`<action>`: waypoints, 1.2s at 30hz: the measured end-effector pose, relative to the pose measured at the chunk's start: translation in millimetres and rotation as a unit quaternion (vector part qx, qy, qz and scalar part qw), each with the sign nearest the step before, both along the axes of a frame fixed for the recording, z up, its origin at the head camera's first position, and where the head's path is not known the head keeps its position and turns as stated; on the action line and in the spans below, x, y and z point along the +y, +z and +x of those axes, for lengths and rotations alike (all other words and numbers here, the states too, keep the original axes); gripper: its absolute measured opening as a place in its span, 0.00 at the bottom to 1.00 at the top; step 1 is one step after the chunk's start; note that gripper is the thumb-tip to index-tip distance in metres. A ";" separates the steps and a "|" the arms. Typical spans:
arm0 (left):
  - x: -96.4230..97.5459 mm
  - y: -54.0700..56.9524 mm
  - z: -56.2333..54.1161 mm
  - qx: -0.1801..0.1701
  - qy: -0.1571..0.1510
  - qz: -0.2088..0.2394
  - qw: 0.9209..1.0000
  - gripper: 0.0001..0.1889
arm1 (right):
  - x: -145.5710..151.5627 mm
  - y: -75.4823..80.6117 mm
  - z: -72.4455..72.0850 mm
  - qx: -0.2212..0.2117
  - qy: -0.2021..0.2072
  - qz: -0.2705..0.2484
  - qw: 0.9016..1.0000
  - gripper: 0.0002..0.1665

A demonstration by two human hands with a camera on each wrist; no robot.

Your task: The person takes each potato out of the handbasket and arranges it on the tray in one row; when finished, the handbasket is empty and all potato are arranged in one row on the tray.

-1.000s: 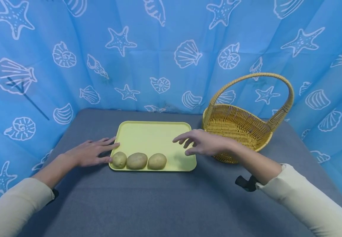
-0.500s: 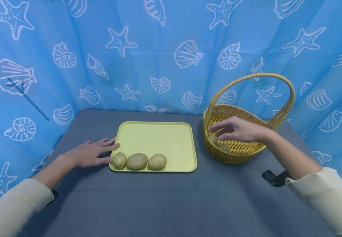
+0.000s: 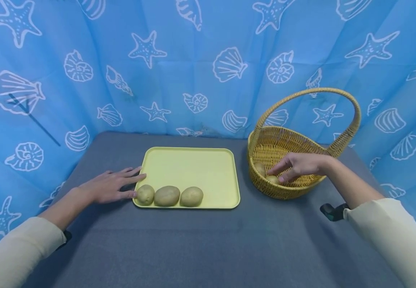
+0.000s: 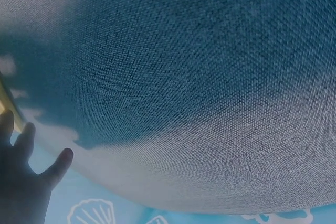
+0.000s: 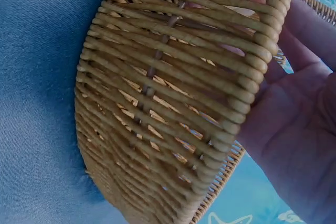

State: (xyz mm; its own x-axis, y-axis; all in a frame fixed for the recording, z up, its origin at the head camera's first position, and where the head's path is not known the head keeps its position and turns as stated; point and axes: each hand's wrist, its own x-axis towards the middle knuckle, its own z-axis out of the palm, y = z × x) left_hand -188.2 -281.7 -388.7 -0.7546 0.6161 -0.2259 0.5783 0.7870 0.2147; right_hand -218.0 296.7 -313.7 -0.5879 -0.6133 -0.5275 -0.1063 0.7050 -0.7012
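My left hand (image 3: 108, 186) rests at the left edge of the yellow tray (image 3: 189, 164), fingers spread, thumb touching the leftmost potato (image 3: 145, 195). A middle potato (image 3: 166, 196) and a right potato (image 3: 191, 197) complete a row along the tray's near edge. In the head view my right hand (image 3: 299, 166) reaches into the wicker basket (image 3: 283, 194). Its fingers and thumb close about a potato (image 3: 272, 179) there, while another potato (image 3: 260, 168) lies against the basket's left wall. In the right wrist view the basket's side (image 5: 163, 77) hides the fingertips.
The basket's tall arched handle (image 3: 308, 91) rises above the right hand. A grey cloth (image 3: 179, 248) covers the table. Behind it hangs a blue curtain (image 3: 193, 60) with white shells and starfish.
My right hand has moved from above the tray's right side over to the basket, then down to a potato inside. The left hand and the tray's potatoes stay put.
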 end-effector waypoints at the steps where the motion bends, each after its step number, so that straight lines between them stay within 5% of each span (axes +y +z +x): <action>1: 0.1 0.0 0.1 0.000 0.000 0.001 1.000 0.37 | -0.5 -0.4 -1.0 -0.008 0.003 0.007 1.000 0.27; 14: -2.1 -3.5 -1.3 -0.002 0.005 0.000 1.000 0.37 | -19.7 0.6 -15.6 -0.120 -0.033 0.066 0.990 0.23; 36: -2.5 -3.9 -1.7 0.002 0.002 0.009 1.000 0.37 | -33.4 14.7 -19.8 -0.094 0.013 0.125 0.988 0.28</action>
State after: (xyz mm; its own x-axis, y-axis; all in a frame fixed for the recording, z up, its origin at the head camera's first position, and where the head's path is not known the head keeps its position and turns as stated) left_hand -189.9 -284.1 -392.6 -0.7579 0.6171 -0.2116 0.5766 0.7854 0.2252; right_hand -237.7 263.3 -299.0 -0.4519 -0.4628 -0.7626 -0.0110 0.8577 -0.5140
